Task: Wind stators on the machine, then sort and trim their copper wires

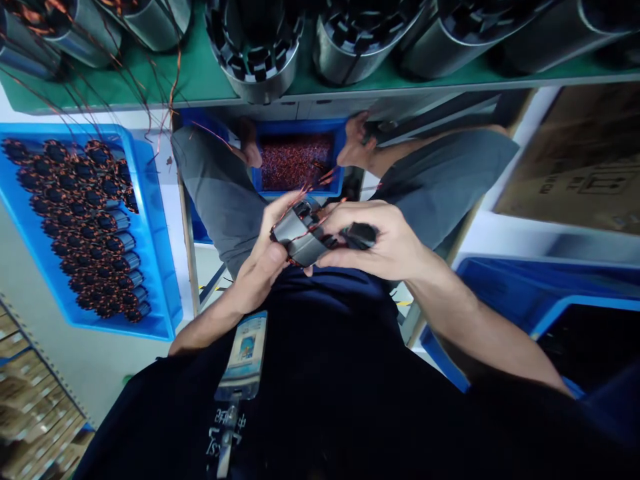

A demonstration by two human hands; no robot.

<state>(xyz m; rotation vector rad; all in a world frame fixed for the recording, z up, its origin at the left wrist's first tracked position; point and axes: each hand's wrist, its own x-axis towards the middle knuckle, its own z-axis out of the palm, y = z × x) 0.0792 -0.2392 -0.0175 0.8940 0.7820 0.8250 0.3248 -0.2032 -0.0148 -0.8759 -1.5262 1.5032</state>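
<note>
In front of my lap, my left hand (270, 257) is wrapped round a motor stator (300, 237), a silvery steel ring with copper winding wires. Loose copper wire ends stick up from its far side. My right hand (383, 233) is closed at the stator's right side, thumb and fingers close against it. A black object (361, 235), perhaps a tool handle, sits within the curl of that hand; its exact kind is hidden. Below the hands, between my feet, a blue bin (342, 160) holds many short reddish copper bits.
To the left, a blue tray (157, 220) holds rows of wound stators. Along the green bench edge (195, 90) stand several larger steel cylinders (265, 80), with copper wires hanging at left. A cardboard box (575, 167) and a blue crate (575, 303) are on the right.
</note>
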